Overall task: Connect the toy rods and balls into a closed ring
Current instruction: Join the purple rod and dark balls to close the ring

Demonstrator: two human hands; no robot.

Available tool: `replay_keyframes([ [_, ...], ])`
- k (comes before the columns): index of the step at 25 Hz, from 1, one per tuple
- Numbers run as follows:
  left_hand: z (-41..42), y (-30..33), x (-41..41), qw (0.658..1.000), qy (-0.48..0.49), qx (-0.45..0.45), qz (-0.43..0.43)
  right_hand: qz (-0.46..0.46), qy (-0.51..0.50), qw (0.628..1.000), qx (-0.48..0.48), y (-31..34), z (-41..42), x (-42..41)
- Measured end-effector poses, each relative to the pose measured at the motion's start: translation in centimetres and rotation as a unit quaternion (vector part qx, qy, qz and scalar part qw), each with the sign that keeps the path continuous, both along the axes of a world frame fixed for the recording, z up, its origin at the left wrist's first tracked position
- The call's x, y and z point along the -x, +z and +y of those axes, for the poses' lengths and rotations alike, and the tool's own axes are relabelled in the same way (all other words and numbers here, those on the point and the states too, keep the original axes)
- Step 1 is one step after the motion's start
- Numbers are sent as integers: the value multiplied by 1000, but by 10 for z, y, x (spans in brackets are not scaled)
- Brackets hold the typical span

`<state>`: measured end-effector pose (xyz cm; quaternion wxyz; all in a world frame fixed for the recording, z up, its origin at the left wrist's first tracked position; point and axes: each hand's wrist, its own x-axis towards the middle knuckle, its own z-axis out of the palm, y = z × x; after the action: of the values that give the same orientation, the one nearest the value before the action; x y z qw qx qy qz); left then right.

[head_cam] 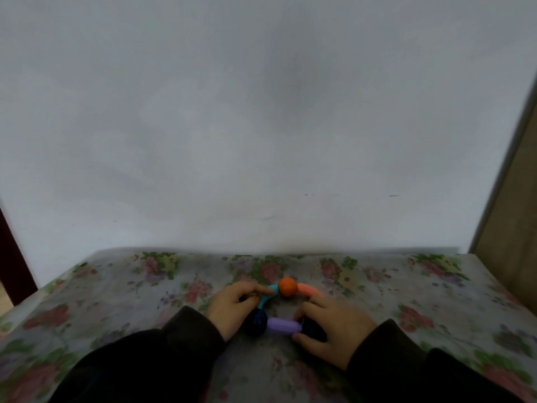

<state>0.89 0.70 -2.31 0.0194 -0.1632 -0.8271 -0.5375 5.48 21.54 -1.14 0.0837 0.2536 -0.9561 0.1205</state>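
On the floral tablecloth (122, 298) I see my left hand (232, 308) with its fingers closed on the teal rod (266, 298), beside the orange ball (287, 286). My right hand (334, 330) grips a dark ball (312, 330) touching the purple rod (283, 327); the peach rod (311, 290) curves right from the orange ball, its far end hidden.

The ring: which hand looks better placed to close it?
Probably the right hand: it covers the dark ball nearest the salmon rod's loose-looking end. The left hand steadies the teal rod.

Ring of rods & balls (283, 327) on table (116, 301) center, near wall (261, 126); left hand (235, 303) on its left side, right hand (334, 330) on right.
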Motion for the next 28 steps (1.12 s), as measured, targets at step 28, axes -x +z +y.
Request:
replay_keyframes([
  [28,3,3,-11,941,-85,222,242,-43,-209,961,175,-4,17,25],
])
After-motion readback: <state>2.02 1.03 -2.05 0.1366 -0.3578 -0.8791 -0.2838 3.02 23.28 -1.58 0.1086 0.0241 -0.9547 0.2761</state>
